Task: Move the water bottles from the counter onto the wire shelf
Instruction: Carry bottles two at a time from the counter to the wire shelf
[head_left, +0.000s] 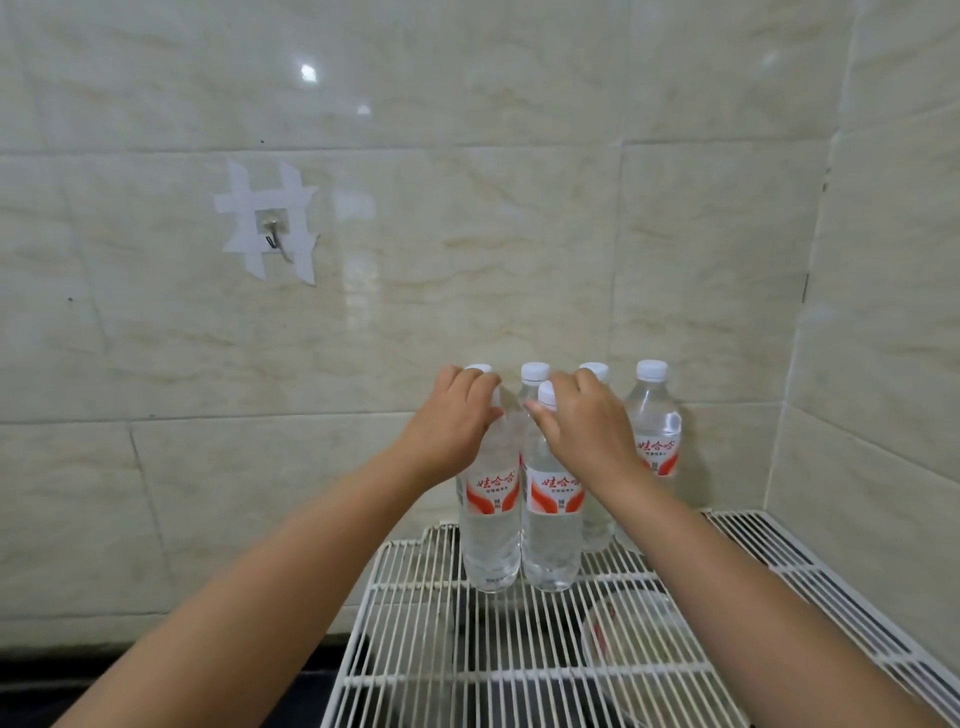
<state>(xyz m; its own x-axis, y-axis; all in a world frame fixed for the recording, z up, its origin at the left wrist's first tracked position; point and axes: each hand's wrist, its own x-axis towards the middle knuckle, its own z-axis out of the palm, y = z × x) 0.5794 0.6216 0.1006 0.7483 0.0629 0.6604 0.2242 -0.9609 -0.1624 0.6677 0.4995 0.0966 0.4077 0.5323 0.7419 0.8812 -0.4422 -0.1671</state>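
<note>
Nearest to me, two bare forearms reach in from six o'clock over the white wire shelf (467, 649), whose thin bars run toward the wall. Through the bars, something dark and a round pale object show below at about five o'clock, too blurred to name.

Farther in, two clear plastic water bottles with white caps and red-and-white labels stand upright on the shelf, touching each other. The front left bottle (491, 530) is under the left hand (457, 421); the grip there is curled round the bottle's neck and shoulder, grasping it just under the cap. The front right bottle (553, 525) stands at three o'clock of the first, and the right hand (587, 421) is bent over its top with the thumb beside the white cap; whether that grip truly clamps the neck or only rests on it, I cannot tell.

Behind them, toward twelve o'clock, more bottles of the same kind stand in a row near the wall: the middle back bottle (535, 373) shows only its cap between the hands, another back bottle (595, 525) is mostly hidden by the right hand, and the far right bottle (655, 421) stands clear at two o'clock.

Beyond is the glossy cream tiled wall (519, 208), with a small metal hook (272, 236) held by crossed white tape at ten o'clock.
</note>
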